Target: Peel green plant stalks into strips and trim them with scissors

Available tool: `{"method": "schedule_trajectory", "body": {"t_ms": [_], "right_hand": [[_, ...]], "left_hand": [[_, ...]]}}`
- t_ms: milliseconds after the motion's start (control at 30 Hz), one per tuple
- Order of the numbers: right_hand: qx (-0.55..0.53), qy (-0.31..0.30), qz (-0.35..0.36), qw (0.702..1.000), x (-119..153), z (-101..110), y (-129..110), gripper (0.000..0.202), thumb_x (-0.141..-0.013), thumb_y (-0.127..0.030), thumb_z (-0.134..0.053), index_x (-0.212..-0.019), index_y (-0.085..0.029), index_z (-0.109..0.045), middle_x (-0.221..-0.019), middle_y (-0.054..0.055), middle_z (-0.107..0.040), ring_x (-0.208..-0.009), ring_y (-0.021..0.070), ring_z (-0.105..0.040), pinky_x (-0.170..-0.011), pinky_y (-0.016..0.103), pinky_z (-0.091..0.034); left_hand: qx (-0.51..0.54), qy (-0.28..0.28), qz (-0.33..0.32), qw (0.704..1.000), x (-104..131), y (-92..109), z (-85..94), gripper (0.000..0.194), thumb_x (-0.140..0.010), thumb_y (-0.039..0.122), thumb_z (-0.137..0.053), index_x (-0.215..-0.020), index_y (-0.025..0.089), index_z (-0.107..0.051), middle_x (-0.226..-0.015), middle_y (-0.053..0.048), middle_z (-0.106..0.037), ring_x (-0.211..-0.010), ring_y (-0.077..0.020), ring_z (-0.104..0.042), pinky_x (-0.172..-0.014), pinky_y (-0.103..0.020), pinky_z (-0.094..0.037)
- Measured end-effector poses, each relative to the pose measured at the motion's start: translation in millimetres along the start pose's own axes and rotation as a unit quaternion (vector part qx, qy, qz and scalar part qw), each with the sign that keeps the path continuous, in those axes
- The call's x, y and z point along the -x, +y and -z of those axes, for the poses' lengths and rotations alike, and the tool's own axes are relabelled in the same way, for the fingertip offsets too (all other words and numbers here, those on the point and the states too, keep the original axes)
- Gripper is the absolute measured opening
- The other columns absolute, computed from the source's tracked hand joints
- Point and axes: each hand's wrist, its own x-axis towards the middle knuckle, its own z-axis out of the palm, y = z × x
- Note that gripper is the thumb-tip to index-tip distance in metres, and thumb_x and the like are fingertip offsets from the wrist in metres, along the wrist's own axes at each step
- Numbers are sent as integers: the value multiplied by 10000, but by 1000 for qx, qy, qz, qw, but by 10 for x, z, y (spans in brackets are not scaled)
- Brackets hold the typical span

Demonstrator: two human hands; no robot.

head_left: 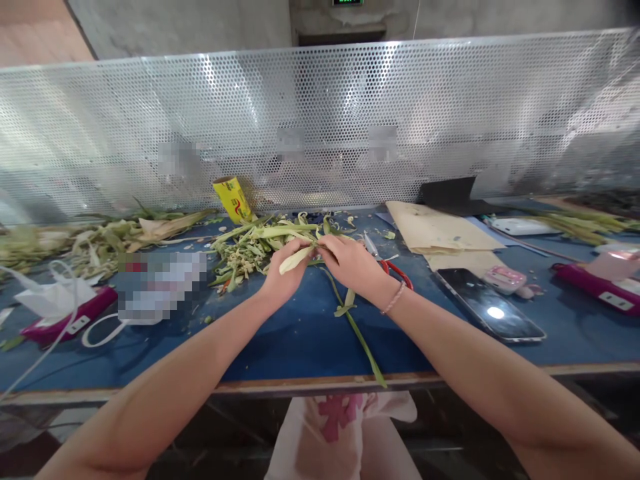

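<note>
My left hand [281, 277] and my right hand [353, 263] meet over the middle of the table, fingers closed around the top of a green plant stem [363, 337]. A pale, pointed leaf or bud [296, 261] sticks out beside my left fingers. From under my right hand the stem runs down across the table, its lower end reaching past the front edge. Just behind my hands lies a heap of green plant trimmings [245, 250]. Scissors with red handles [400, 273] rest close to my right wrist, partly hidden by it. My fingers cover the exact grip point.
A yellow tube [233, 200] leans near the perforated metal screen [330, 100]. To the right are a phone [487, 303], a pink case [506, 279], brown paper [445, 230] and a purple power strip [603, 288]. Another power strip [75, 317] with white cables is at left.
</note>
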Motion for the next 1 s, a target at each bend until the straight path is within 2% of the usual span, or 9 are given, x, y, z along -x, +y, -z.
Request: {"method": "schedule_trajectory", "body": {"t_ms": [133,267,433,533,633,733,800,900,1000], "right_hand": [[-120,26,-26,992,7,-45,-48,146,-815,-193,-415,-923,-157,-506,-821,69,-613,-737,163,-568,-661,274,-412],[-237,-2,-52,970,6,-119,-73,192,-834,-187,-362,-921,-151,-529,-780,54,-608,-704,141,-572,-666,273,-431],[-419,-46,-133,897,-16,-191,-84,282,-853,-311,-340,-789,-164,-571,-736,36,-592,-718,135,-566,-666,279,-464],[-482,-28,-179,857,-33,-244,-66,231,-829,-331,-391,-840,-173,-558,-756,26,-573,-692,120,-542,-625,258,-462],[-515,3,-195,835,-44,-292,-31,191,-798,-317,-450,-919,-189,-523,-756,4,-553,-627,93,-509,-564,223,-440],[-515,45,-178,837,-47,-299,-5,181,-780,-309,-480,-915,-191,-510,-780,2,-551,-661,90,-517,-608,227,-447],[-501,49,-171,847,-47,-276,2,160,-771,-290,-493,-890,-185,-515,-773,4,-554,-665,94,-528,-632,245,-456],[-471,51,-150,868,-42,-225,12,133,-745,-245,-528,-861,-182,-533,-802,12,-562,-667,98,-541,-642,265,-472],[-413,77,-103,902,-36,-189,37,117,-735,-209,-549,-846,-188,-581,-876,29,-549,-741,109,-547,-684,286,-480]], "left_hand": [[73,22,38,996,-12,-43,3,102,-721,239,-513,-768,157,-551,-775,-22,-606,-743,-134,-550,-708,-268,-429],[66,40,67,995,-52,-89,22,88,-728,221,-486,-755,168,-551,-785,-17,-594,-782,-140,-538,-748,-278,-417],[94,25,54,994,-71,-109,27,143,-741,218,-459,-815,181,-575,-891,-26,-608,-866,-143,-537,-824,-284,-400],[149,20,45,988,-80,-146,17,177,-735,240,-486,-869,179,-584,-984,-41,-602,-965,-149,-519,-899,-291,-365],[199,-9,32,980,-88,-182,1,203,-732,252,-497,-903,182,-583,-1017,-47,-596,-990,-154,-511,-918,-305,-356],[217,-42,4,975,-94,-201,-7,183,-732,238,-497,-872,182,-600,-1025,-46,-587,-991,-154,-501,-917,-304,-352],[224,-46,6,974,-94,-211,-7,176,-723,222,-505,-862,183,-605,-979,-40,-589,-942,-144,-508,-876,-287,-371],[239,-71,55,967,-86,-222,4,203,-700,205,-513,-880,173,-602,-763,-18,-581,-702,-112,-513,-675,-245,-411],[253,-104,105,956,-73,-210,26,211,-673,193,-505,-853,155,-608,-569,15,-500,-513,-86,-426,-507,-224,-349]]}}
